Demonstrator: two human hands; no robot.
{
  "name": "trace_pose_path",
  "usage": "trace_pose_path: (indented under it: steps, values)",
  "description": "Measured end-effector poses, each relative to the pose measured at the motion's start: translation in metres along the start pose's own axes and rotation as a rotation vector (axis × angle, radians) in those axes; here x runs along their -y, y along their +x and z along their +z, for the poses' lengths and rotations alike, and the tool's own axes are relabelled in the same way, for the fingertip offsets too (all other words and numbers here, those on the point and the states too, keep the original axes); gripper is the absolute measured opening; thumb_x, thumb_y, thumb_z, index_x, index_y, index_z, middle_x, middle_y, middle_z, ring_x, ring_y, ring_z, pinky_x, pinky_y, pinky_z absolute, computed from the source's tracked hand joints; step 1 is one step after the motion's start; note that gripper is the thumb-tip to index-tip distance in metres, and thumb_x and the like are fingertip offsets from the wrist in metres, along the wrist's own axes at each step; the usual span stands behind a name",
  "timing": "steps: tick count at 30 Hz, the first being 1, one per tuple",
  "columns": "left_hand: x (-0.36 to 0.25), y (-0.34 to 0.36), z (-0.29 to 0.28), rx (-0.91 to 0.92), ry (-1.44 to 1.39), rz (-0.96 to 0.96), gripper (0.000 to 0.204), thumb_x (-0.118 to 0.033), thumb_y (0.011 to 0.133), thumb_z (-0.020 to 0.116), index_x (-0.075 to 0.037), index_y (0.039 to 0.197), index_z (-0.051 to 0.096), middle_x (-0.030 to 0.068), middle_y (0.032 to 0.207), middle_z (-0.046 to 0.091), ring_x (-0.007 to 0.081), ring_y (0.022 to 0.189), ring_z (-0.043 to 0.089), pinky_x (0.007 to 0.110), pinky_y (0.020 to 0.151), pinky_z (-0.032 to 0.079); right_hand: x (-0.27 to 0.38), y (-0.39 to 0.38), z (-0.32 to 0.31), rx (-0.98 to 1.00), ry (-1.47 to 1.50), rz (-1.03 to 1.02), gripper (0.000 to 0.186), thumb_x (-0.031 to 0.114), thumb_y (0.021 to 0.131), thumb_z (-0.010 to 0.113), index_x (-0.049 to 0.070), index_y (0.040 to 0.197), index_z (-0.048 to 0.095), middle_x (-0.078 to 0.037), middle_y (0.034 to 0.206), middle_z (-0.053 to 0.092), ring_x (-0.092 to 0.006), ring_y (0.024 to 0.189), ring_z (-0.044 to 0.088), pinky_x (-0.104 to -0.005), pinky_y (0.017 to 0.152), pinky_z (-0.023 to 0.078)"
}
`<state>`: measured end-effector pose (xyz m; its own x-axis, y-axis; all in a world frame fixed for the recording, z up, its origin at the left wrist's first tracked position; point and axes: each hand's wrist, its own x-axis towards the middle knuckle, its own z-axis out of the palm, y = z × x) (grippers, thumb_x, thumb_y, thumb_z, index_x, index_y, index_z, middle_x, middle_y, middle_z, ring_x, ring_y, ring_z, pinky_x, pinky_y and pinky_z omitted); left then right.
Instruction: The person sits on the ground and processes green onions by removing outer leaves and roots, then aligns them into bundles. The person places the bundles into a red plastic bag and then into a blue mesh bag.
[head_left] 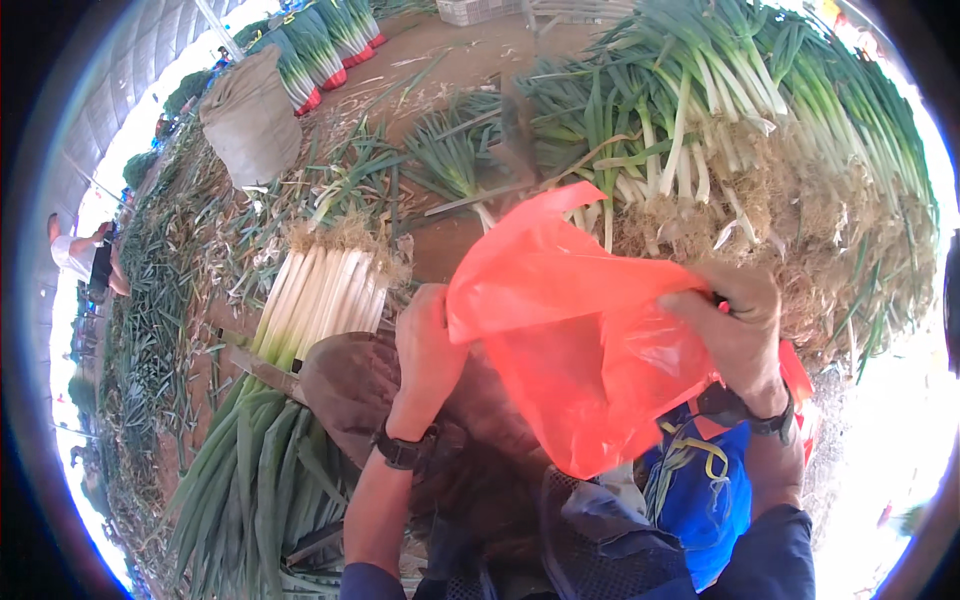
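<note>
Both hands, left hand (428, 345) at nine o'clock and right hand (738, 325) at three, pinch the red plastic bag (575, 350); grips should stay on opposite rims, keeping its mouth taut near the cleaned leek bundle (325, 300).

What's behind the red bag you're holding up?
Behind the red bag, a big pile of unpeeled green onions with rooty ends shows above it. Both hands, left and right, grip its edges. The ground and pile base behind it are covered.
</note>
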<state>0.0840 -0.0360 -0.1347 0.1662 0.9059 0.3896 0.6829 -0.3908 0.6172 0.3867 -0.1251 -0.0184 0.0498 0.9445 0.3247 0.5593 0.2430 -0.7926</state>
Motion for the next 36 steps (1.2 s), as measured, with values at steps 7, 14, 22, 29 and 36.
trace_pose_path:
  steps: [7,14,22,29,36]
  values:
    - [-0.070,-0.040,-0.023,-0.468,-0.013,0.220,0.038,0.000,0.087,0.073,0.003,0.123,0.063,0.0213,0.113,0.067,0.0377,0.099,0.067,0.042,0.083,0.056,0.001,0.006,0.024,0.032,-0.095,-0.100,0.014,0.006,0.081,0.080,0.000,0.081,0.067,-0.014,0.063,0.058,-0.0268,0.053,0.059,-0.0348,0.052,0.044]
    - [-0.094,-0.068,0.019,-0.103,-0.059,0.376,0.058,-0.002,0.085,0.072,0.005,0.139,0.053,0.0275,0.144,0.054,0.0459,0.113,0.067,0.047,0.092,0.057,-0.008,-0.002,0.047,0.172,-0.206,-0.235,0.022,0.017,0.080,0.082,0.005,0.075,0.064,-0.015,0.061,0.055,-0.0330,0.052,0.058,-0.0394,0.050,0.045]
    - [-0.045,-0.001,0.022,-0.094,-0.042,0.316,0.057,-0.006,0.079,0.066,-0.004,0.136,0.057,0.0171,0.144,0.058,0.0352,0.096,0.072,0.043,0.075,0.060,-0.003,0.010,0.050,0.167,-0.285,-0.299,0.031,0.010,0.071,0.085,0.001,0.070,0.054,-0.015,0.061,0.050,-0.0331,0.052,0.049,-0.0416,0.050,0.038]
    - [-0.035,0.010,-0.028,-0.131,0.358,0.198,0.036,-0.011,0.080,0.068,-0.003,0.114,0.061,0.0136,0.117,0.067,0.0328,0.070,0.070,0.042,0.061,0.057,-0.023,0.047,0.054,0.058,-0.711,-0.510,0.017,0.003,0.077,0.073,0.002,0.081,0.056,-0.016,0.083,0.054,-0.0384,0.073,0.059,-0.0478,0.064,0.045]
    - [-0.020,0.015,-0.081,-0.159,0.645,0.019,0.021,-0.014,0.085,0.066,-0.004,0.104,0.064,0.0104,0.085,0.069,0.0289,0.065,0.070,0.041,0.056,0.054,0.002,0.095,0.046,-0.279,-0.622,-0.408,0.009,0.003,0.084,0.066,0.001,0.093,0.064,-0.016,0.092,0.060,-0.0398,0.082,0.060,-0.0485,0.071,0.047]
